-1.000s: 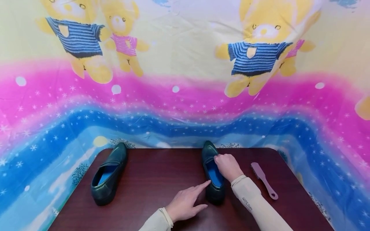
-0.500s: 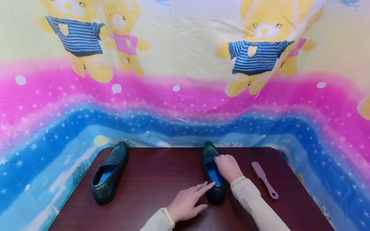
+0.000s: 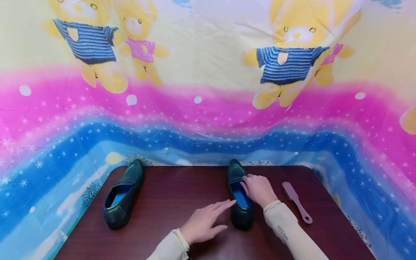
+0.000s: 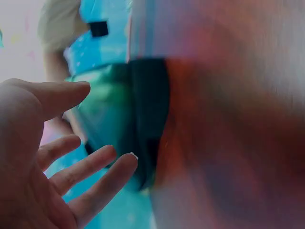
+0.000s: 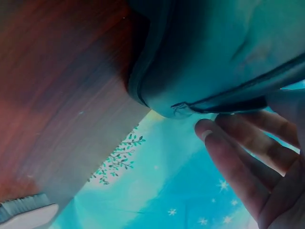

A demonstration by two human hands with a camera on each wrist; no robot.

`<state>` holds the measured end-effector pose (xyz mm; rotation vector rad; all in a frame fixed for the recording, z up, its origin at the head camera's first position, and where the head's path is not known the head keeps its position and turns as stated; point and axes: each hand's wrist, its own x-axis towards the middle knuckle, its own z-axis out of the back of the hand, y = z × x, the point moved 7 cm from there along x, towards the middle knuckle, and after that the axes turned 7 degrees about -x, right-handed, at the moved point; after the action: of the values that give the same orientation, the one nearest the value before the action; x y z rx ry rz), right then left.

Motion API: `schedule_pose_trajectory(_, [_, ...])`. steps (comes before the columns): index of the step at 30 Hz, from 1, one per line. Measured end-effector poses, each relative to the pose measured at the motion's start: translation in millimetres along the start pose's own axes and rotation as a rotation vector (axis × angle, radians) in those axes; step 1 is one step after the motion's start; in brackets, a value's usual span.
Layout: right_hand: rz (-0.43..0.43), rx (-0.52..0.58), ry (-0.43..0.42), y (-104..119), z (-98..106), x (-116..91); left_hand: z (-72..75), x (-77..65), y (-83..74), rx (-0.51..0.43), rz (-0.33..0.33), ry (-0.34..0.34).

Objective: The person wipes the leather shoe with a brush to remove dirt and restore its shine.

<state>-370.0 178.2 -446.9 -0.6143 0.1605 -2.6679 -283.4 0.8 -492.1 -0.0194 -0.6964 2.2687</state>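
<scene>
A dark green loafer (image 3: 241,218) with a blue insole stands on the table, toe pointing away. My left hand (image 3: 203,220) is beside its heel, fingers stretched out and thumb apart. One fingertip overlaps the shoe's left rim in the head view; the left wrist view shows a gap between the hand and the blurred loafer (image 4: 112,109). My right hand (image 3: 260,189) is over the right side of the opening, thumb over the insole. In the right wrist view its fingers (image 5: 238,167) lie fairly straight, tips right at the opening's edge, closing on nothing visible.
A matching green loafer (image 3: 118,215) stands at the table's left side. The pink brush (image 3: 296,202) lies to the right of my right hand, its bristles (image 5: 26,204) showing in the right wrist view. A cloth printed with bears (image 3: 195,119) hangs around the dark red-brown table (image 3: 182,187).
My left hand moved slightly right along the heel, then drew back left. The right hand's fingers have loosened from the rim and the hand shifted slightly right. The shoes stay put.
</scene>
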Motion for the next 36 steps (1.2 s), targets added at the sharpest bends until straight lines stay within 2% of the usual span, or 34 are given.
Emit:
schedule_pose_trajectory(5, [-0.048,0.074,-0.009,-20,5,-13,38.3,-19.2,20.0,0.063,0.021,-0.123])
schedule_pose_trajectory(9, [-0.116,0.087,0.007,-47,5,-30,73.7,-44.7,51.7,0.131,0.113,-0.271])
schedule_pose_trajectory(12, [-0.144,0.092,0.004,-67,6,-47,103.6,-72.8,79.8,0.204,0.209,-0.386])
schedule_pose_trajectory(17, [-0.162,0.088,-0.035,-100,10,-73,155.6,-129.7,121.5,0.312,0.349,-0.556])
schedule_pose_trajectory(19, [-0.193,0.089,-0.023,-113,9,-84,172.9,-152.8,137.8,0.333,0.43,-0.602])
schedule_pose_trajectory(21, [-0.237,0.102,0.023,-126,4,-95,184.6,-174.6,154.6,0.336,0.536,-0.615])
schedule_pose_trajectory(23, [-0.29,0.118,0.094,-137,-4,-105,188.7,-192.5,170.1,0.302,0.645,-0.586])
schedule_pose_trajectory(26, [-0.373,0.15,0.205,-152,-18,-119,183.3,-209.8,188.3,0.222,0.768,-0.514])
schedule_pose_trajectory(28, [-0.42,0.176,0.278,-160,-27,-127,176.5,-214.5,196.0,0.171,0.814,-0.473])
schedule_pose_trajectory(31, [-0.466,0.214,0.376,-166,-40,-135,167.3,-216.8,202.9,0.13,0.857,-0.45])
schedule_pose_trajectory(36, [-0.495,0.267,0.504,-163,-59,-141,157.9,-220.7,209.2,0.051,0.921,-0.505])
